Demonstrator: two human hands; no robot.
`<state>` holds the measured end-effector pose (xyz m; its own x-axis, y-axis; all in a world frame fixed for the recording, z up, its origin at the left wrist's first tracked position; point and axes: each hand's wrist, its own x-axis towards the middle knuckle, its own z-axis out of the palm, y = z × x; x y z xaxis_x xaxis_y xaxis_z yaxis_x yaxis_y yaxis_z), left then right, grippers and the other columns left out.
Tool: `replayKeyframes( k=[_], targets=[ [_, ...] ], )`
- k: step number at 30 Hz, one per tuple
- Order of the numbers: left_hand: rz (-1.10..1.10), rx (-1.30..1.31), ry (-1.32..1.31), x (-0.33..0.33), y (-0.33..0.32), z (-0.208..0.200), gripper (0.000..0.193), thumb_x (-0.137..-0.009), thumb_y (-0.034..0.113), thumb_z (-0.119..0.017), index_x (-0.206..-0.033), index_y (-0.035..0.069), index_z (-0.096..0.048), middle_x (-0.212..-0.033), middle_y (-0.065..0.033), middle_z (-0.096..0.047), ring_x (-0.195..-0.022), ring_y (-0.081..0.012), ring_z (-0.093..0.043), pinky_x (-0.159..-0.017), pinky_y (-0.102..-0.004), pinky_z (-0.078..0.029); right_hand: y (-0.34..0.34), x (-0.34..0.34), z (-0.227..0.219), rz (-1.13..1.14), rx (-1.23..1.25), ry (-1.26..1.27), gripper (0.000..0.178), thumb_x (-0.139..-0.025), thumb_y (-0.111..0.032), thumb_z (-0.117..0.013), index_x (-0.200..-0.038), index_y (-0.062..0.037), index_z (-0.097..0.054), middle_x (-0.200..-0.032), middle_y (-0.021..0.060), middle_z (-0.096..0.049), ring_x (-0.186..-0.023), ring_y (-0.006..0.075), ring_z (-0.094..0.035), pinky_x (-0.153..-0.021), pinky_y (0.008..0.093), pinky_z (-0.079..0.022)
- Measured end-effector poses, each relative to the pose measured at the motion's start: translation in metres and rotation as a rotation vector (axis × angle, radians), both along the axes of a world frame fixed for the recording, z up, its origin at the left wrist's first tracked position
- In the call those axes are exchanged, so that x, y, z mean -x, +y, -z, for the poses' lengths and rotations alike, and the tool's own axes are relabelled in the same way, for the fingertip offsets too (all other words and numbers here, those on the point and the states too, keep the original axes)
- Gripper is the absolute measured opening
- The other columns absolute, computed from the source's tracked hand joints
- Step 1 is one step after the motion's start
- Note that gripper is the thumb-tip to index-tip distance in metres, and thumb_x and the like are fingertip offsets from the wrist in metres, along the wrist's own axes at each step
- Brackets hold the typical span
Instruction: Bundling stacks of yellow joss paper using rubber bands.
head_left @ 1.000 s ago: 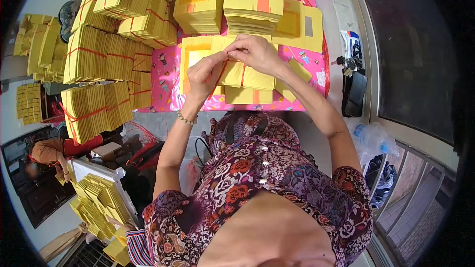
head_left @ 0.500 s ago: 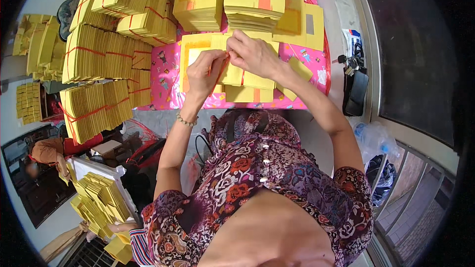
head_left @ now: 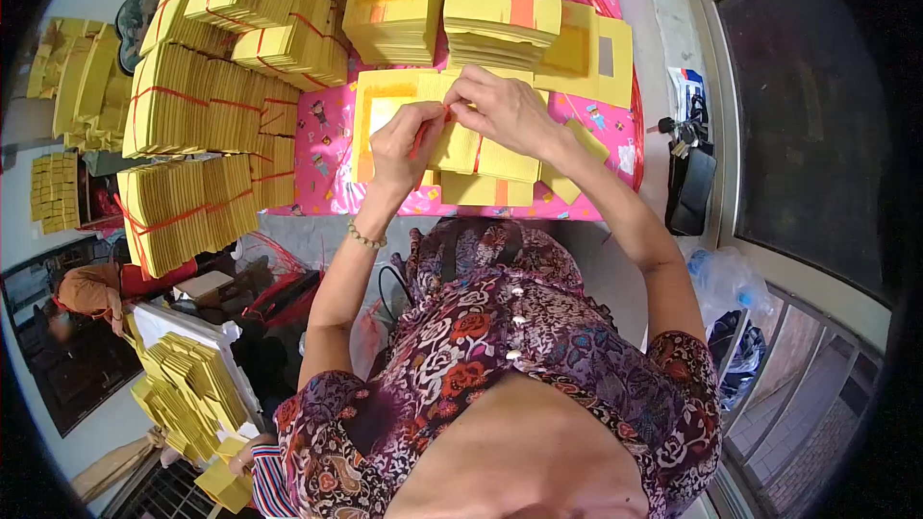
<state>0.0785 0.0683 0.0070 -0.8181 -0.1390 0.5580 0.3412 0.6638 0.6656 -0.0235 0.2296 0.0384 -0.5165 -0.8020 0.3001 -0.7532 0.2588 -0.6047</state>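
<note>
Left hand (head_left: 398, 146) and right hand (head_left: 508, 117) pinching red string (head_left: 478, 155), fingertips almost meeting over paper bundle (head_left: 510, 161). Bundle near middle of table's (head_left: 330, 183) near edge, partly hidden by hands; red string also across it. Tall paper stacks (head_left: 389, 34) toward far edge, just beyond hands, blocking that side. Tied bundles (head_left: 187, 101) crowd left edge. Loose sheets (head_left: 616, 82) by right edge. Past right edge: keys (head_left: 685, 135), dark flat case (head_left: 694, 190).

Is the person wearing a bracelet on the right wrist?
No, the beaded bracelet circles the wrist of the left hand, while the wrist behind the right hand is bare.
</note>
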Motion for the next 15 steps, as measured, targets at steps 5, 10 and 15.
replayKeyframes(
  k=[5,10,15],
  targets=[
    [-0.079,-0.027,0.006,-0.004,0.002,-0.009,0.009,-0.077,0.0,-0.072,-0.084,0.002,-0.068,-0.092,-0.0106,-0.064,-0.082,-0.0207,-0.064,-0.067,-0.0293,-0.052,0.0,-0.005,0.002,0.059,-0.046,0.047,0.011,-0.077,-0.01,-0.059,-0.081,-0.0049,-0.05,-0.082,0.0093,-0.048,-0.065,0.0293,-0.057,-0.055,0.0406,-0.047],
    [-0.141,-0.193,-0.186,-0.021,-0.011,0.006,0.009,-0.075,0.001,-0.075,-0.083,0.002,-0.07,-0.099,-0.0101,-0.06,-0.095,-0.0189,-0.059,-0.079,-0.0284,-0.048,0.004,-0.007,0.009,0.098,0.038,-0.012,0.01,-0.072,-0.006,-0.056,-0.077,-0.0044,-0.047,-0.078,0.0092,-0.044,-0.061,0.0282,-0.054,-0.053,0.0399,-0.045],
    [-0.142,-0.477,-0.223,-0.023,-0.008,0.017,0.007,-0.077,0.003,-0.074,-0.081,0.001,-0.069,-0.098,-0.0089,-0.061,-0.092,-0.0167,-0.06,-0.08,-0.0276,-0.05,0.007,-0.006,0.009,0.121,0.057,-0.011,0.011,-0.071,-0.005,-0.056,-0.076,-0.004,-0.046,-0.076,0.009,-0.043,-0.059,0.028,-0.053,-0.051,0.0392,-0.044]
  ],
)
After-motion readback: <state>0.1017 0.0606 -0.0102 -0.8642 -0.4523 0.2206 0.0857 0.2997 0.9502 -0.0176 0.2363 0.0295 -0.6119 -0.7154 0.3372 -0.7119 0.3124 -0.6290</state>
